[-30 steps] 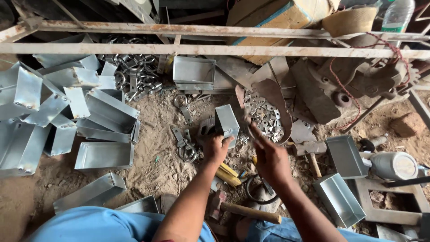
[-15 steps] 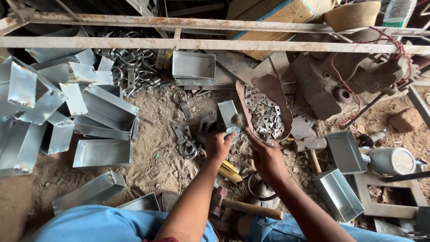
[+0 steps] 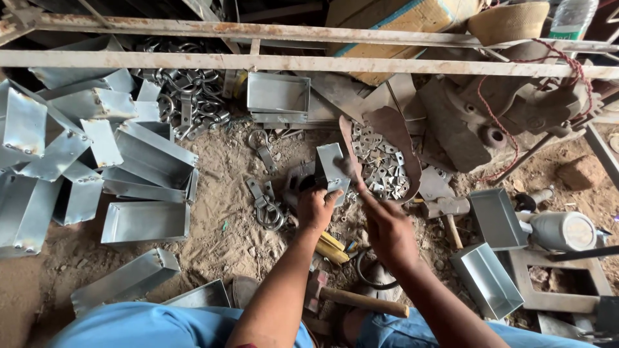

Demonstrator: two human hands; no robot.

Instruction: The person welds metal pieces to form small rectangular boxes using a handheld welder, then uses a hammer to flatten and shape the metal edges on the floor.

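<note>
Sheet-metal piece [image 3: 331, 165] propped upright on the dirt | left hand [image 3: 314, 207] clamped round its lower edge, looks like to steady it | right hand [image 3: 385, 229] fist-gripping a blurred tool near its top | galvanized trays [image 3: 145, 222] stacked within reach, left

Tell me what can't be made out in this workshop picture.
Head view:
- The right hand is motion-blurred; whatever tool it swings cannot be identified.
- The left hand covers the lower part of the small metal piece.
- The small fittings in the curved scoop are too small to identify.
- The hammer head is hidden behind the arm.
</note>
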